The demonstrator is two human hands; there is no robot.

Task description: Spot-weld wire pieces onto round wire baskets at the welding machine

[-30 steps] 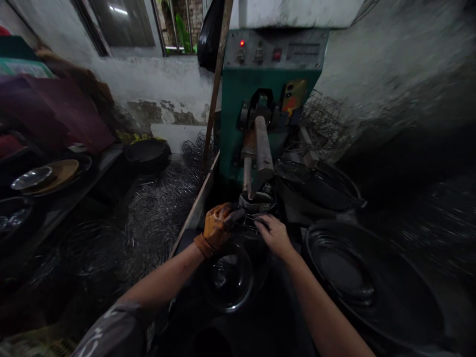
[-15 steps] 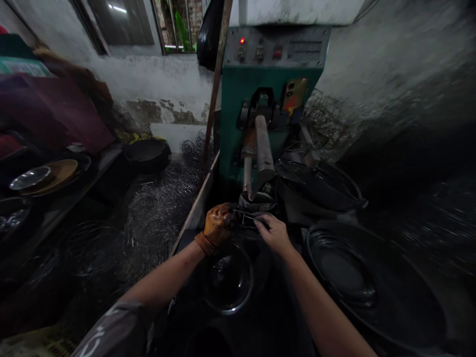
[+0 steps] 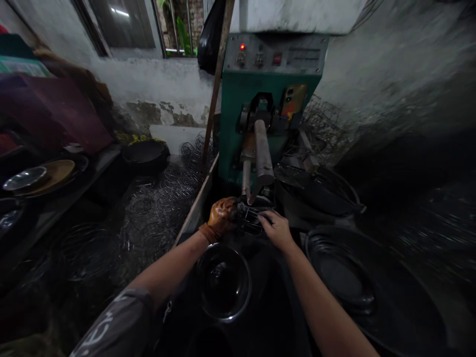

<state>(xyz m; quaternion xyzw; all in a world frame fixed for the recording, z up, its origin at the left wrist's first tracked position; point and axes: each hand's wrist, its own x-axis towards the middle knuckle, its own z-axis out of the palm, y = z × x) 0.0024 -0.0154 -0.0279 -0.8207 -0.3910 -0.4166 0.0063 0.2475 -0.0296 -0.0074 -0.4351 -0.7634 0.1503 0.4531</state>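
Note:
My left hand [image 3: 222,217], in an orange glove, is closed on the left side of a small wire frame [image 3: 250,218]. The bare fingers of my right hand [image 3: 275,229] pinch the same wire frame from the right. Both hands hold it just under the metal arm [image 3: 262,153] of a green machine [image 3: 267,99], close to the arm's tip. A round metal bowl [image 3: 224,282] sits below my left wrist.
Piles of bent wire [image 3: 156,208] cover the floor at left. Large dark pans [image 3: 342,272] are stacked at right, another [image 3: 320,191] beside the machine. A wooden pole [image 3: 215,89] leans by the machine. Dishes [image 3: 40,176] rest on a shelf at far left.
Both hands moved slightly up and toward the machine's arm, still holding the wire frame. The view shifted a little downward.

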